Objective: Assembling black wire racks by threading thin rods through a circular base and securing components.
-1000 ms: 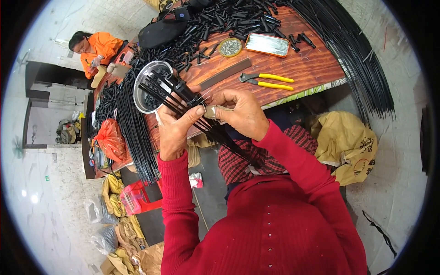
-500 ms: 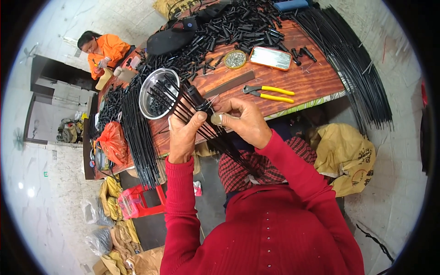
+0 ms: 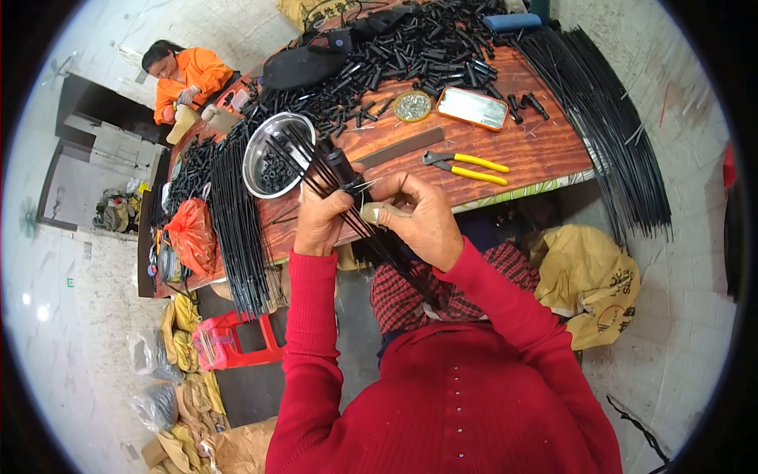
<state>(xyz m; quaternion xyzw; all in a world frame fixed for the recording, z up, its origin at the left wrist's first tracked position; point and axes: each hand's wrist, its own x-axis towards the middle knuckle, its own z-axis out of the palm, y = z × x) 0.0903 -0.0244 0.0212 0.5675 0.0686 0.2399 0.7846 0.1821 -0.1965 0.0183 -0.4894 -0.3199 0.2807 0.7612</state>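
Note:
My left hand (image 3: 320,221) is closed round a bundle of thin black rods (image 3: 391,257) that resemble umbrella ribs. A black tubular fitting (image 3: 340,166) stands up among the rods at its fingers. The rods run slanting down toward the checked cloth (image 3: 403,304) on my lap. My right hand (image 3: 426,225) is closed beside the fitting, its fingers curled and pinching by thin metal wire (image 3: 365,186) that sticks out there. A pale cover (image 3: 371,212) sits on the right thumb. The exact contact between fingertips and wire is partly hidden.
On the wooden table (image 3: 545,154) are yellow-handled cutting pliers (image 3: 466,167), a dark bar (image 3: 401,148), a metal bowl (image 3: 254,178) of small black parts, a round tin (image 3: 412,106), a tray of wires (image 3: 474,108) and heaped black fittings. A person in orange (image 3: 193,75) works at the far left.
The whole view has shifted slightly. My right fingers have curled a little differently at the fitting, while the left hand keeps its grip. The person in orange has moved their hands.

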